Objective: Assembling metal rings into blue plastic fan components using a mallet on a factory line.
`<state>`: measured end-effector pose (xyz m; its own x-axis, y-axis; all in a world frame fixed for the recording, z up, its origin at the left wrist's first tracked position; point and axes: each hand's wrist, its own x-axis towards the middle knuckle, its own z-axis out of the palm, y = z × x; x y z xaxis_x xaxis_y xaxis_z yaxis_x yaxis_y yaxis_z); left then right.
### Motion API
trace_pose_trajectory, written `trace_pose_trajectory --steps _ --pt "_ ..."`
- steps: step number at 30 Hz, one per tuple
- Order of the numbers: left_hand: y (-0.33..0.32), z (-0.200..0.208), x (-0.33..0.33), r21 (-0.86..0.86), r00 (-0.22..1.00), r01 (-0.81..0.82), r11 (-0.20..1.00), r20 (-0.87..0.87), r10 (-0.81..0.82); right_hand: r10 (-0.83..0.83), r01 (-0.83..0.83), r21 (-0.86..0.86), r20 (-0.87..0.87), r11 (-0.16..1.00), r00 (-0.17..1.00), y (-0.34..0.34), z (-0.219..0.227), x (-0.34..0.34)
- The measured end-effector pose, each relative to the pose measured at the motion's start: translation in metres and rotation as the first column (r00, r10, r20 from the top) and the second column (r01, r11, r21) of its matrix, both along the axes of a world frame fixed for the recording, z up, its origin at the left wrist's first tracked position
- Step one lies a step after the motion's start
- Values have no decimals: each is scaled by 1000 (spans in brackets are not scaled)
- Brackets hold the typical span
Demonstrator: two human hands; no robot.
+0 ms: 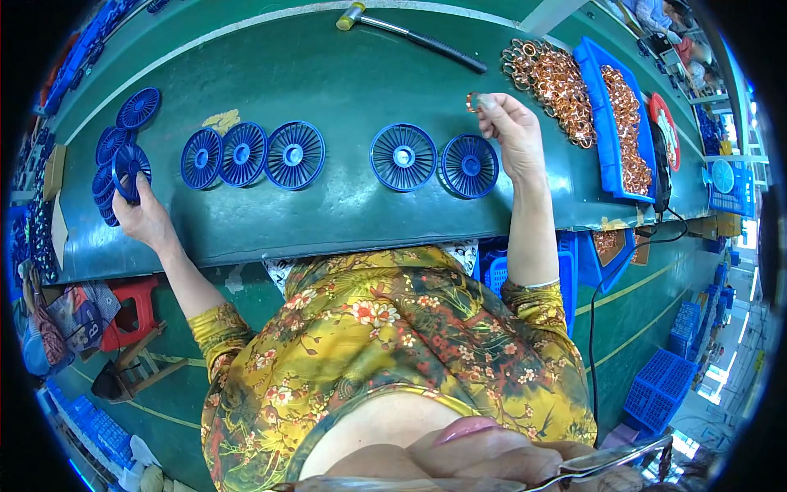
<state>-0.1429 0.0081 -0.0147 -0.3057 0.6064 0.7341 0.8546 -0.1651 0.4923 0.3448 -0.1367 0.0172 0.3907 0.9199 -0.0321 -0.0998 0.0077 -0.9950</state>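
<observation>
At the left end of the green table, my left hand [146,215] grips a round blue fan grille [131,170] by its edge, tilted up. Beside and behind it several more blue grilles [138,107] lie overlapping. A row of three grilles [294,154] rests left of the middle. Right of the middle lie two more, one [403,157] with a pale shiny centre and one with a darker blue hub [470,166]. Above the darker one, my right hand [510,127] pinches a small copper-coloured ring [471,102] between thumb and fingers.
A mallet [410,34] with a yellow head and black handle lies at the far side. Copper rings [551,86] are heaped at the right, next to a blue bin [602,123] holding more. A red stool [131,307] stands below left; blue crates [660,385] stand at lower right.
</observation>
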Motion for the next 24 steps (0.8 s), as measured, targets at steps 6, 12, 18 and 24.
trace_pose_trajectory --steps 6,12,18,24 --pt "-37 1 51 200 819 289 936 454 -350 280 -177 240 -518 955 808 -15 -3 0" --pt "-75 17 101 180 618 462 869 637 -461 359 -185 346 -551 920 753 -24 -2 -4" --pt "-89 12 122 139 522 598 789 680 -515 308 -184 344 -351 921 884 -34 0 -2" --pt "-89 9 136 124 475 642 757 710 -519 187 -91 320 -281 943 941 -32 7 12"
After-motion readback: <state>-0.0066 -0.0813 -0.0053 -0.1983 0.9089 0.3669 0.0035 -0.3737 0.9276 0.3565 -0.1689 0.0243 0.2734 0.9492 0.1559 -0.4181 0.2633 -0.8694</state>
